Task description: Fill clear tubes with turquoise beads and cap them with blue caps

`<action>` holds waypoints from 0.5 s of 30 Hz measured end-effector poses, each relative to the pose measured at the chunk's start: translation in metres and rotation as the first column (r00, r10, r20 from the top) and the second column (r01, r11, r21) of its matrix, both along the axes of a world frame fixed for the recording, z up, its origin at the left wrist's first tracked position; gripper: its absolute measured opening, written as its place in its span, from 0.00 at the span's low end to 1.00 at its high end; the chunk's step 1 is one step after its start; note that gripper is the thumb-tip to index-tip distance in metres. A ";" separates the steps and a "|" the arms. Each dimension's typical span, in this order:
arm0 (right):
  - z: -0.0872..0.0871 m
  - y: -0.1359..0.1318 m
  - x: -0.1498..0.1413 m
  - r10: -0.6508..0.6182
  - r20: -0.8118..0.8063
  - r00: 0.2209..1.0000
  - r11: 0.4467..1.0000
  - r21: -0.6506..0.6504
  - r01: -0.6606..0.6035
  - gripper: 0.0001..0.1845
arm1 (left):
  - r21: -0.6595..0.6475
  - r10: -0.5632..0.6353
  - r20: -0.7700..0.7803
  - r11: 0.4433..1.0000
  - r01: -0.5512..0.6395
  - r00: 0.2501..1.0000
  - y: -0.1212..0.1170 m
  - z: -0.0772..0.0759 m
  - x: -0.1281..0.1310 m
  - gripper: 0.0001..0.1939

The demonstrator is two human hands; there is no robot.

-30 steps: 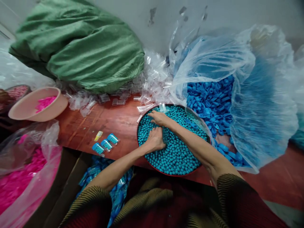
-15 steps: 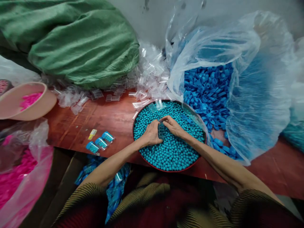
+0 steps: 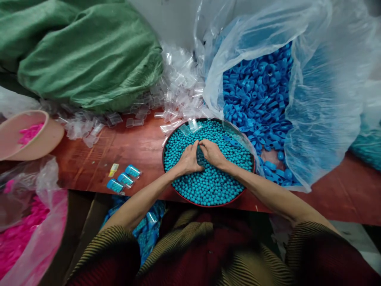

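Over a round red-rimmed tray full of turquoise beads, both my hands come together. My left hand is closed round a small clear plastic container, thumb on the near side. The fingers of my right hand are bent and pressed at the container's far end; what exactly lies under those fingertips is hidden. More clear containers lie on the beads at the tray's far edge. A few blue plastic caps rest on the beads at the right.
Three blue-capped containers of beads and a yellow-white tag lie left on the red table. Behind are heaped clear containers, a green sack and a bag of blue caps. A pink bowl stands far left.
The camera view has shifted slightly. My right fingers have drawn in and bent more over the container's far end. My left hand still holds the container.
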State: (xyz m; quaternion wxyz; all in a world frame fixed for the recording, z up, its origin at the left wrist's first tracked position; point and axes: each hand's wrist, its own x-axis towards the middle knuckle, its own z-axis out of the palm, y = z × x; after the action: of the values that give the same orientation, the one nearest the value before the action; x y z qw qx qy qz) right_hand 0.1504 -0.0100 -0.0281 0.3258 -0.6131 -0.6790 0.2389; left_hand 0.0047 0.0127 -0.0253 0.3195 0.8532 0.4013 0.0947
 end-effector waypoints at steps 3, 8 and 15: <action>0.015 -0.019 0.004 -0.026 0.191 0.981 0.995 0.095 0.008 0.12 | -0.004 0.027 -0.007 1.000 -0.027 1.000 -0.002 0.001 0.002 0.56; 0.020 -0.048 0.010 0.113 0.356 0.928 0.975 -0.218 -0.035 0.12 | 0.009 0.047 -0.028 0.999 -0.047 0.998 -0.005 0.003 0.005 0.55; 0.016 -0.056 0.004 0.061 0.327 0.943 0.973 -0.230 0.017 0.11 | 0.002 0.039 -0.012 0.999 -0.039 0.999 -0.004 0.001 0.004 0.57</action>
State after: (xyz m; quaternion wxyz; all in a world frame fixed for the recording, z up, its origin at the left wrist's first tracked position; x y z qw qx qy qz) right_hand 0.1548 -0.0663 -0.0125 0.1311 -0.6705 -0.6985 0.2129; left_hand 0.0086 0.0091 -0.0242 0.3142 0.8462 0.4196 0.0960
